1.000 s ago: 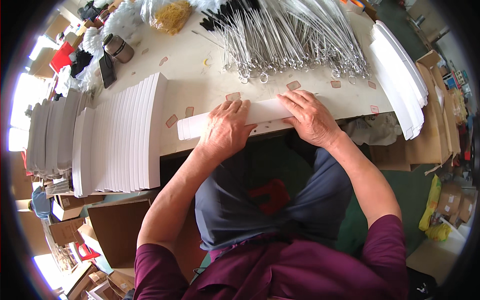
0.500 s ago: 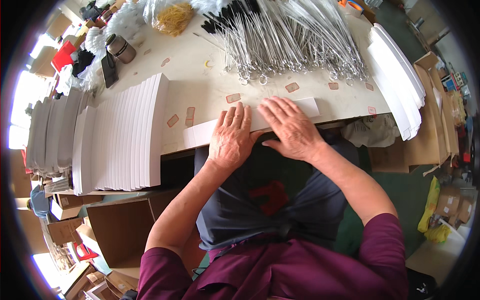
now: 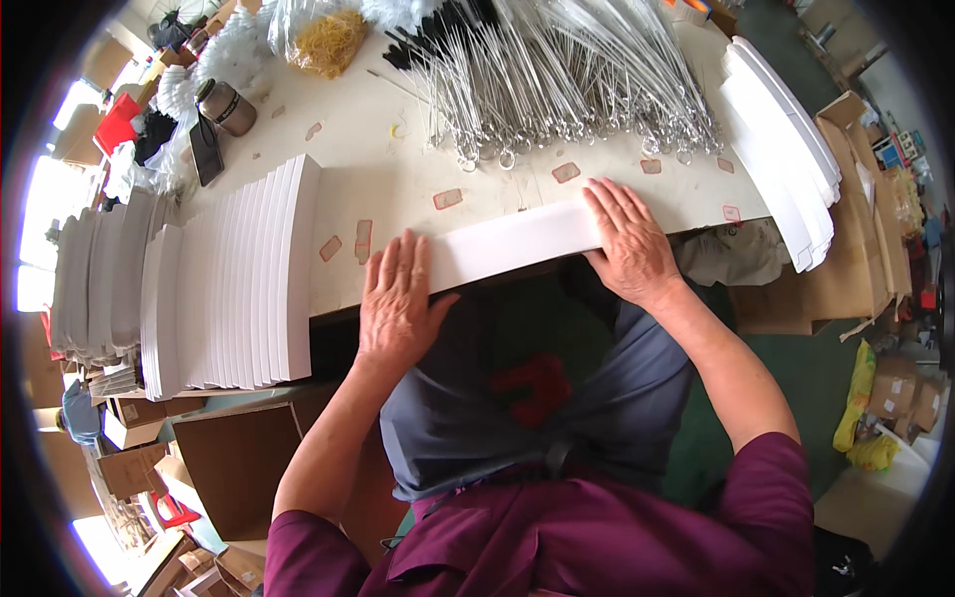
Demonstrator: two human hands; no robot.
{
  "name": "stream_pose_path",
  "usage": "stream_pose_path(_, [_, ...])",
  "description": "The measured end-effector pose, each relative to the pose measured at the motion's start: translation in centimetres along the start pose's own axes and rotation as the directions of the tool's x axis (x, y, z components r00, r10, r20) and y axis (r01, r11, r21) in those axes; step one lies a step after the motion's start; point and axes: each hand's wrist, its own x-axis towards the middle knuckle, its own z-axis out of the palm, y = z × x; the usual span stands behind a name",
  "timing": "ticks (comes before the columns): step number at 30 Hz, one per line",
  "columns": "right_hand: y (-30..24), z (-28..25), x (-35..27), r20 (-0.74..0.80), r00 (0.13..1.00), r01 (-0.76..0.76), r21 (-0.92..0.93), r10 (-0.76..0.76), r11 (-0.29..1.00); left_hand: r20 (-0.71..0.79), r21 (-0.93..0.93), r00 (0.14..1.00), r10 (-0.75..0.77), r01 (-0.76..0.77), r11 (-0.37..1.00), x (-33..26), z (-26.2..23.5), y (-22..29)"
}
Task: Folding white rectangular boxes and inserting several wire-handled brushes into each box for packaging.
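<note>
A long, narrow strip of folded white card (image 3: 512, 239) lies along the table's near edge. My left hand (image 3: 396, 303) rests flat over its left end, fingers stretched out and pointing away from me. Over the right end lies my right hand (image 3: 634, 244), its fingers also straight and the thumb apart. Both palms press down on the card and hide its two ends. To the left of my left hand stands a row of similar white folded cards (image 3: 244, 279), packed side by side.
Many thin metal rods with ring ends (image 3: 557, 90) lie at the back of the table (image 3: 358, 149). More white card pieces (image 3: 781, 149) are stacked at the right edge. A metal flask (image 3: 227, 107) and a dark phone-like slab (image 3: 206, 152) sit at the far left. An open cardboard box (image 3: 239, 463) stands below left.
My hands have slid apart from the middle of the card, the left one leftward and the right one rightward, out to its ends. The view has shifted slightly.
</note>
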Motion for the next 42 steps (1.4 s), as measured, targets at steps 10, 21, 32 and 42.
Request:
stream_pose_path(10, [0.5, -1.2, -0.7, -0.077, 0.994, 0.085, 0.030, -0.083, 0.996, 0.075, 0.183, 0.996, 0.038, -0.051, 0.982, -0.8, -0.4, -0.5])
stream_pose_path(21, [-7.3, -4.5, 1.0, -0.227, 0.920, 0.381, 0.315, -0.321, 0.869, 0.511, -0.588, 0.860, 0.001, 0.348, 0.730, 0.4, -6.2, 4.8])
stream_pose_path(32, [-11.1, -2.4, -2.8, -0.317, 0.925, 0.038, 0.626, 0.209, 0.779, 0.435, -0.502, 0.867, -0.241, 0.456, 0.735, -2.0, -5.3, 5.4])
stream_pose_path(42, [-13.4, -1.3, -3.6, 0.212, 0.928, -0.273, 0.947, 0.306, 0.171, 0.361, -0.507, 0.908, -0.211, 0.381, 0.773, -4.4, -4.3, 6.5])
